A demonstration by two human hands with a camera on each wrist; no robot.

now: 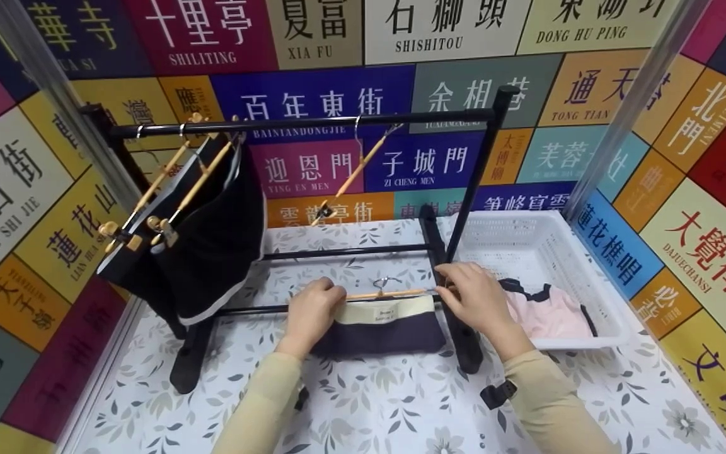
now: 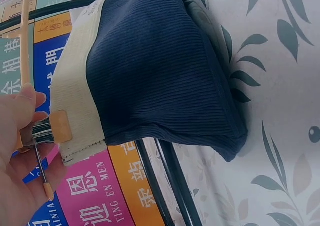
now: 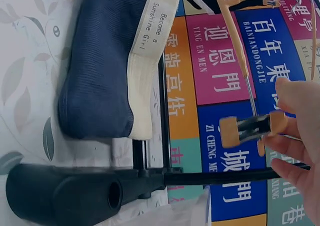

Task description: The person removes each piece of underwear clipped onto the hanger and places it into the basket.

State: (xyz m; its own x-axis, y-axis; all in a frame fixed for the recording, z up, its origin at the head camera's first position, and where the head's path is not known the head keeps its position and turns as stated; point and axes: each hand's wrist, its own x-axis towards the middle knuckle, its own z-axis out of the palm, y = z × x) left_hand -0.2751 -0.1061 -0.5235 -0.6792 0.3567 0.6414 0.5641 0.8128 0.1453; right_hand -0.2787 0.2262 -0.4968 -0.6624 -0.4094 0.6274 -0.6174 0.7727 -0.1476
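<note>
A navy ribbed garment [image 1: 388, 334] with a cream waistband [image 2: 75, 85] hangs below a wooden clip hanger [image 1: 394, 294]. My left hand [image 1: 314, 310] pinches one hanger clip [image 2: 47, 130], whose wooden pad lies against the waistband's corner. With its thumb and fingers, my right hand [image 1: 478, 296] grips the other clip [image 3: 252, 128]. That clip stands apart from the waistband's free corner in the right wrist view. Printed on the waistband is "Become a Sunshine Girl". The garment's full shape is hidden by its folds.
A black rack [image 1: 312, 123] stands on the floral surface. Black clothing [image 1: 212, 252] on clip hangers hangs at its left, and a bare clip hanger [image 1: 353, 176] hangs near the middle. To the right, a white basket [image 1: 602, 296] holds a pink garment with black trim [image 1: 549, 312].
</note>
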